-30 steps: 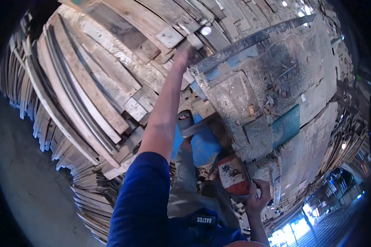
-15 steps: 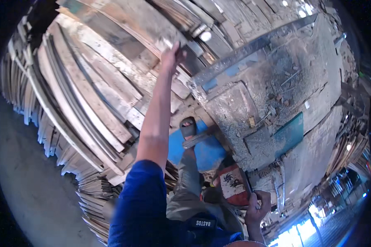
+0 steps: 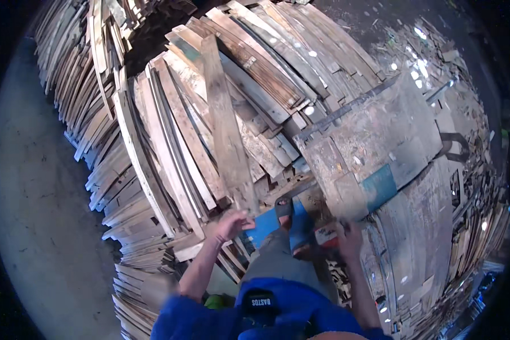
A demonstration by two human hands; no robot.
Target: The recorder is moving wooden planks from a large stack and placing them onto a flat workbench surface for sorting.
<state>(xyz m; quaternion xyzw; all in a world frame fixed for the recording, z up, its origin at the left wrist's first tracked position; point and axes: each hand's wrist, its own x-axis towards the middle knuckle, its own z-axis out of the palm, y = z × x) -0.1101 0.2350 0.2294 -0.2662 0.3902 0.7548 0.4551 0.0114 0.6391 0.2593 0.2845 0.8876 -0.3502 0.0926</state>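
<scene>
My left hand (image 3: 232,225) is just below the near end of a long, worn wooden plank (image 3: 226,119). Its fingers reach out to the right, apart from one another, and nothing shows in them. The plank lies lengthwise over other boards. On the right, my right hand (image 3: 349,235) is closed beside a red-and-white flat piece (image 3: 326,234); what it holds is blurred and hidden. Between the hands my sandalled foot (image 3: 284,208) stands at a blue sheet (image 3: 263,228).
Stacked boards (image 3: 170,141) fill the left and far side. A wide, dusty work surface (image 3: 379,130) stands at the right, with a teal piece (image 3: 379,187) on it. Grey floor (image 3: 39,215) runs along the far left, and scrap wood lies at the far right.
My left hand has drawn back from the far boards toward me. A long plank now lies lengthwise in front of it. My right hand has moved up and forward, and the view has shifted.
</scene>
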